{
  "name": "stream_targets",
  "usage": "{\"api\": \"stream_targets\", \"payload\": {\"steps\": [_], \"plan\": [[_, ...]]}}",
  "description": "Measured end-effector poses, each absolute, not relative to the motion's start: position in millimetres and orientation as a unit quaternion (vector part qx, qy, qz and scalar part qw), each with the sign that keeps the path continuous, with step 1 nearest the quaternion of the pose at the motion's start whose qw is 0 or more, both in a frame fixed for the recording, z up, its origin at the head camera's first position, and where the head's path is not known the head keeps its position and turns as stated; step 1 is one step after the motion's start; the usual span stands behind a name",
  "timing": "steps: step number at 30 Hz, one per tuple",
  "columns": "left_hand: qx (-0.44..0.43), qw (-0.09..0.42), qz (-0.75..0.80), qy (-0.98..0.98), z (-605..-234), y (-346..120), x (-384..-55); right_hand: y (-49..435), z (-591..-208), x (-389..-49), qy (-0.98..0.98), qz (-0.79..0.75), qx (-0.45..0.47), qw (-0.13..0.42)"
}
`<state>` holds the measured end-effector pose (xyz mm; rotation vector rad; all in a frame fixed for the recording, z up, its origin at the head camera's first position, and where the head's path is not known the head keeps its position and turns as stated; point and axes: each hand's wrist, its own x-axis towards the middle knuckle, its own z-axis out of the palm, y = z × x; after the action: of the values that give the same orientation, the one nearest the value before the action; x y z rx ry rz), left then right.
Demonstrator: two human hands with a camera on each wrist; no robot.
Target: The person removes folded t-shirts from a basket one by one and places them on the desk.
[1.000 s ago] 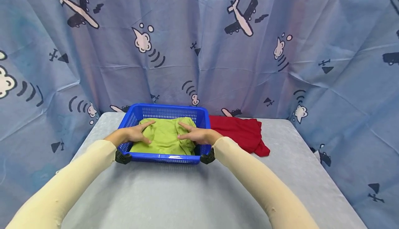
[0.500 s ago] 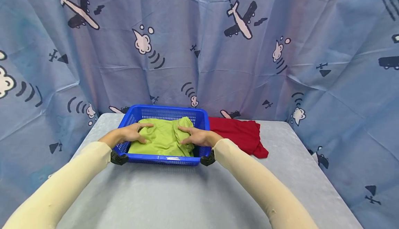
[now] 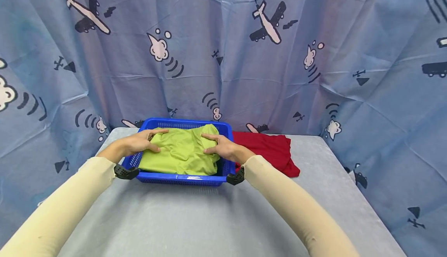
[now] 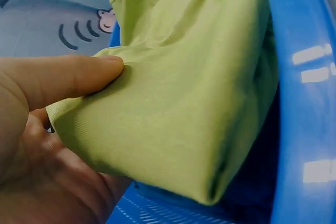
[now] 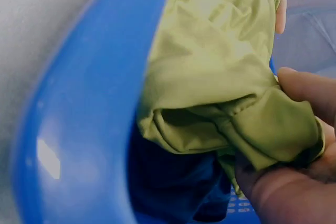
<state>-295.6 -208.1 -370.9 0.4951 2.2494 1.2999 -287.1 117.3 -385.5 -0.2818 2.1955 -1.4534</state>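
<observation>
A folded lime-green cloth (image 3: 181, 152), perhaps a garment, lies in a blue plastic basket (image 3: 181, 177). At its left end my left hand (image 3: 137, 142) grips it, thumb on top and palm below the fold in the left wrist view. My right hand (image 3: 223, 147) pinches the right end; in the right wrist view the cloth's edge (image 5: 273, 129) is bunched between thumb and fingers. Some fingers of each hand are hidden by the fabric. Beneath the green cloth, dark blue material (image 5: 173, 182) shows inside the basket.
A crumpled red cloth (image 3: 267, 152) lies on the grey table (image 3: 181, 218), just right of the basket. Behind the table hangs a blue curtain (image 3: 195, 55) printed with airplanes. The basket's raised rim surrounds the green cloth.
Both hands have closed on the green cloth's ends. The cloth has risen slightly and shifted a little left within the basket. My left hand has moved left and up.
</observation>
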Motion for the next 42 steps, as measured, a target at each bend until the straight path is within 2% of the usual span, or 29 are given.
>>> {"api": "stream_targets", "payload": {"steps": [7, 13, 23, 42], "plan": [[0.185, 0.259, 0.521, 0.792, -369, -212, -289, 122, -377, -283, 0.779, -0.562, -0.091, 0.264], [0.173, 0.253, 0.557, 0.772, -365, -215, -280, 127, -370, -280, 0.773, -0.572, -0.099, 0.254], [0.186, 0.201, 0.581, 0.766, -361, -202, -267, 144, -349, -271, 0.777, -0.564, -0.108, 0.259], [0.221, 0.172, 0.617, 0.736, -344, -183, -256, 172, -332, -257, 0.714, -0.630, -0.148, 0.267]]}}
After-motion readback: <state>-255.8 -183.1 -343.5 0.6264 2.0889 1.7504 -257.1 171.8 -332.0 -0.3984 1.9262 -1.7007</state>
